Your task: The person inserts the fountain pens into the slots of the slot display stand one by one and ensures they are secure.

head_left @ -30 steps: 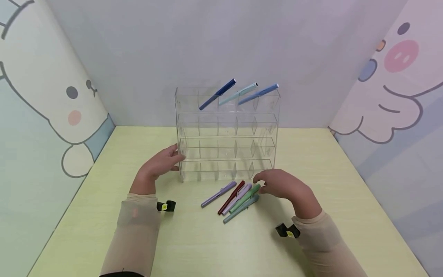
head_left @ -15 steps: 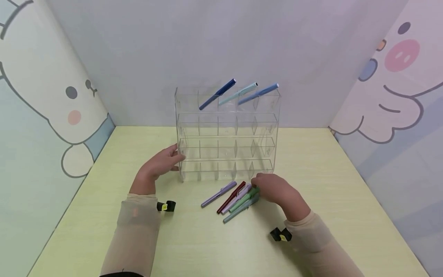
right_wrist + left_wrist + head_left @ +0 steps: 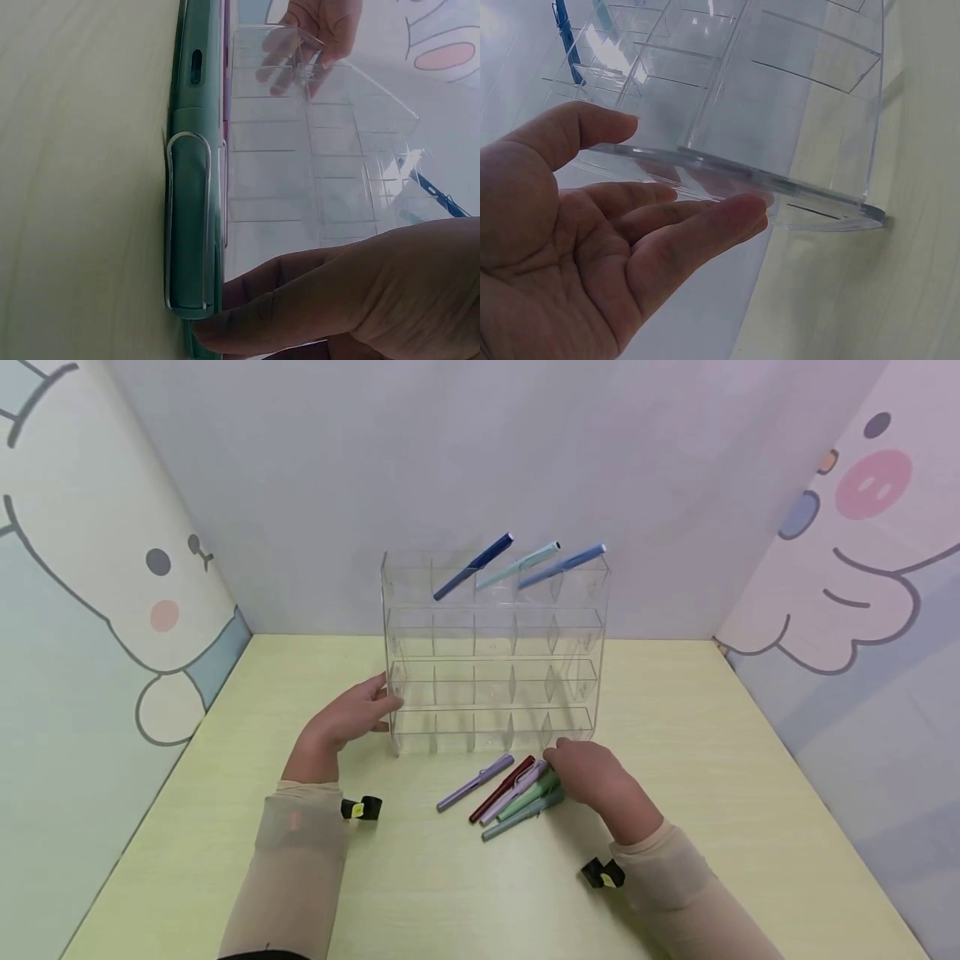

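Note:
A clear acrylic pen rack (image 3: 491,657) stands upright with several tiers of small compartments. My left hand (image 3: 352,714) holds its left side panel, thumb at the front edge and fingers along the outer face (image 3: 697,232). In front of the rack lie a purple pen (image 3: 474,783), a dark red pen (image 3: 501,790), a light purple pen (image 3: 513,793), a green pen (image 3: 527,798) and a grey-green pen (image 3: 522,815). My right hand (image 3: 592,779) pinches the green pen at its upper right end. The grey-green pen (image 3: 191,217), clip showing, lies beside the thumb in the right wrist view.
In the rack's top tier lean a dark blue pen (image 3: 472,567), a pale aqua pen (image 3: 519,565) and a blue pen (image 3: 562,567). The light wooden table (image 3: 420,885) is bounded by a back wall (image 3: 480,460) and cartoon-printed side panels.
My right hand has moved down and left onto the pens' upper ends, its fingers closing at the green pen. The grey-green pen has shifted slightly. My left hand stays at the rack.

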`<state>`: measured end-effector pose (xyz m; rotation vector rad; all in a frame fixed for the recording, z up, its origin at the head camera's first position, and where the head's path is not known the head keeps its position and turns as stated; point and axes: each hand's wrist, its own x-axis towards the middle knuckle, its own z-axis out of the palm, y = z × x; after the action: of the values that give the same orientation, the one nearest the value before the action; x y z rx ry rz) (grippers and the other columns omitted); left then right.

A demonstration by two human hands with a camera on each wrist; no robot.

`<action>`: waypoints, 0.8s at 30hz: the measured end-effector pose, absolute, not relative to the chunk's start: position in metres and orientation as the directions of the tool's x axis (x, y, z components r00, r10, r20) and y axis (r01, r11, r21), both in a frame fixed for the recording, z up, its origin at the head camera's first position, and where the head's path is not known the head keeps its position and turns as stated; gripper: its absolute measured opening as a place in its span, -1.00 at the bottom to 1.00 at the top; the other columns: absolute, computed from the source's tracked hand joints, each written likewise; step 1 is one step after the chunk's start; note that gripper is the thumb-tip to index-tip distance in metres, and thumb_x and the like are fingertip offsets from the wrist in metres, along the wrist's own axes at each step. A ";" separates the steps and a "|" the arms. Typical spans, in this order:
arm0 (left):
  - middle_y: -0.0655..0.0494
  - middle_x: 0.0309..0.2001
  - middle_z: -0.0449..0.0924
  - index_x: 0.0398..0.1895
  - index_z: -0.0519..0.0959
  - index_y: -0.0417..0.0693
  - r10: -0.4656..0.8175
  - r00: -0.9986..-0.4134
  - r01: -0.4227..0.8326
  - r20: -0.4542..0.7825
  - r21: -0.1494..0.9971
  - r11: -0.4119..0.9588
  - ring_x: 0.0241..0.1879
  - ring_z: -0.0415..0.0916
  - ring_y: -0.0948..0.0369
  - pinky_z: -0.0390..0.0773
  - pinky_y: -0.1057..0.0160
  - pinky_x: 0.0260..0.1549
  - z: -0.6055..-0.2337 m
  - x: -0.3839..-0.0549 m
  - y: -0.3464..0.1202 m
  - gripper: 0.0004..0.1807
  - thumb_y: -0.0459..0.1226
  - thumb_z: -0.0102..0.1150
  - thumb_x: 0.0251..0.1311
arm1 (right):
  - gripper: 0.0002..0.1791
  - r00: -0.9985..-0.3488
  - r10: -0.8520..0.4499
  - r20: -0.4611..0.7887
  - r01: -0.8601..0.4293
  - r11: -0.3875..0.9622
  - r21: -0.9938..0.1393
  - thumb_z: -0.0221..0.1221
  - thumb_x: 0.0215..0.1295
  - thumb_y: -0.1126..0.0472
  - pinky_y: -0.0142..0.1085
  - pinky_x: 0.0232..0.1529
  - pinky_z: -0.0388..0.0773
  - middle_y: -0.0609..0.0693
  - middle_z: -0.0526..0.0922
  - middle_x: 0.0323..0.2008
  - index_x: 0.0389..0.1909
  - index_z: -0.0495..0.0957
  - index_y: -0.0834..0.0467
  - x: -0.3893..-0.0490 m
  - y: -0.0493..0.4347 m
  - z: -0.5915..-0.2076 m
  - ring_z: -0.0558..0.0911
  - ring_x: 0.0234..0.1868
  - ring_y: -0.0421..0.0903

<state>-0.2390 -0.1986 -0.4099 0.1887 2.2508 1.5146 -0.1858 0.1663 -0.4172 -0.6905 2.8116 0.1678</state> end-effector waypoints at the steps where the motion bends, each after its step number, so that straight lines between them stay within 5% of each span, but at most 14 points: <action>1: -0.19 0.47 0.16 0.60 -0.20 0.08 0.338 -0.903 -0.118 -0.265 0.910 0.398 0.41 0.22 -0.11 0.34 -0.15 0.32 -0.410 -0.239 -0.199 -0.23 -0.11 -0.09 0.47 | -0.77 -0.858 -0.445 -0.257 -0.472 0.880 0.049 0.18 0.25 0.45 -0.18 -0.49 0.50 0.01 0.50 -0.36 -0.16 0.62 0.11 -0.186 0.167 -0.417 0.46 -0.46 -0.07; 13: -0.18 0.48 0.14 0.60 -0.21 0.13 0.328 -0.905 -0.117 -0.269 0.902 0.416 0.38 0.27 -0.15 0.27 -0.19 0.35 -0.412 -0.238 -0.199 -0.20 -0.05 -0.06 0.45 | -0.84 -0.833 -0.498 -0.242 -0.481 0.867 -0.130 0.19 0.17 0.39 -0.30 -0.46 0.43 -0.09 0.46 -0.41 -0.43 0.58 0.04 -0.188 0.186 -0.395 0.41 -0.48 -0.15; 24: -0.19 0.47 0.16 0.60 -0.18 0.15 0.331 -0.906 -0.110 -0.262 0.903 0.414 0.39 0.26 -0.14 0.29 -0.18 0.34 -0.410 -0.237 -0.199 -0.23 -0.07 -0.07 0.46 | -0.92 -0.734 -0.646 -0.208 -0.535 0.739 -0.410 0.20 0.35 0.13 -0.37 -0.38 0.39 -0.26 0.49 -0.44 -0.33 0.53 -0.14 -0.195 0.206 -0.378 0.41 -0.43 -0.27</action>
<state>-0.2374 -0.1989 -0.4095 0.1891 2.2724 1.4963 -0.1949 0.2055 -0.3780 -0.9150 2.6037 -0.4643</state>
